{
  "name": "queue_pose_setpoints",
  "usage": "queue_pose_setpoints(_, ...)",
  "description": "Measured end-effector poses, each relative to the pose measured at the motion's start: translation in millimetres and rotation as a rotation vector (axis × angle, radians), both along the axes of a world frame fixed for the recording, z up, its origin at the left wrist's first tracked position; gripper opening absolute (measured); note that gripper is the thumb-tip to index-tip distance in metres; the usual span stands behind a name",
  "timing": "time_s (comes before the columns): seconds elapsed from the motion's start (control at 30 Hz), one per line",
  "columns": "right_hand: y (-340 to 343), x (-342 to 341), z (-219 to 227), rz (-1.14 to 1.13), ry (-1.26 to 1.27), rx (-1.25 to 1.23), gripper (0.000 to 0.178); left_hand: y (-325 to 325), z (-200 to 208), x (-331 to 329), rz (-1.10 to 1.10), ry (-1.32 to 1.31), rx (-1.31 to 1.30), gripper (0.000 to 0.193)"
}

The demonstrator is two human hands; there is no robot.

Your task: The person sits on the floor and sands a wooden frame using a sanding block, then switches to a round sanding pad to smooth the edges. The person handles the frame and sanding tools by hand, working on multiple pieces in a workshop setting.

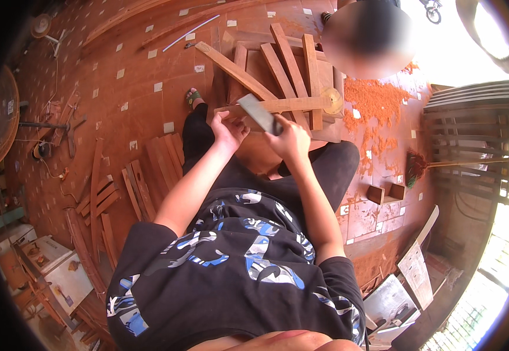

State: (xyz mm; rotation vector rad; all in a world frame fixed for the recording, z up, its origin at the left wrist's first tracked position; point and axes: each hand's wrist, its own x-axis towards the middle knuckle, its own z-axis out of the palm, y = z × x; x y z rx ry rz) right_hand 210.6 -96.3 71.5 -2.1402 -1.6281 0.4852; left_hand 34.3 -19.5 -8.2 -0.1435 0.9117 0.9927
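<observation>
My right hand (291, 140) is closed around one end of a flat grey rectangular bar (253, 109), which looks like a metal blade; its far end points up and to the left. My left hand (230, 132) is raised just left of the bar, palm turned up, fingers loosely curled and apart, with nothing visible in them. Directly beyond both hands a wooden strip (298, 105) lies crosswise, partly covered by the bar. Several longer wooden strips (237, 73) fan out behind it over a low wooden work surface. A round pale wooden piece (333, 103) touches the crosswise strip's right end.
Another person (360, 52) is close by at the far right. Orange shavings (377, 105) cover the floor there, near a broom (418, 167) and a small wooden box frame (386, 194). Loose boards (164, 155) lie to my left, with a fan (0, 117) farther out.
</observation>
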Motion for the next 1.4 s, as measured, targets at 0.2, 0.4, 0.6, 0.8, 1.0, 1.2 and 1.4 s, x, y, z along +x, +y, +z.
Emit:
queue_pose_setpoints(0.2, -1.3, 53.3, 0.9, -0.378, -0.146, -0.087, 0.066, -3.5, 2.7, -1.6, -0.037, 0.000, 0.066, 0.050)
queue_pose_setpoints(0.4, -3.1, 43.2, -9.5, -0.310, -0.248, -0.105, 0.072, -3.7, 5.9, 1.4, -0.030, 0.011, 0.062, 0.050)
queue_pose_setpoints(0.6, -1.3, -9.3, 1.4, 0.100, 0.008, -0.090, 0.069, -0.6, -11.7, -5.0, -0.018, -0.064, 0.029, 0.049)
queue_pose_setpoints(0.8, -0.6, 22.3, -2.0, -0.147, 0.054, -0.049, 0.055, -3.0, 2.5, -2.3, -0.027, -0.003, 0.067, 0.048)
queue_pose_setpoints(1.0, -3.6, 61.5, 1.9, -0.427, -0.018, -0.122, 0.060, -3.3, -3.4, -2.2, -0.047, -0.007, 0.073, 0.051)
queue_pose_setpoints(1.2, 0.1, 18.2, -5.9, -0.123, -0.081, -0.081, 0.061, -3.7, -1.6, -1.4, -0.035, 0.010, 0.058, 0.054)
queue_pose_setpoints(1.4, -3.0, -15.5, 0.8, 0.061, 0.113, -0.087, 0.055, 1.3, -9.1, -3.0, -0.004, -0.069, -0.048, 0.048)
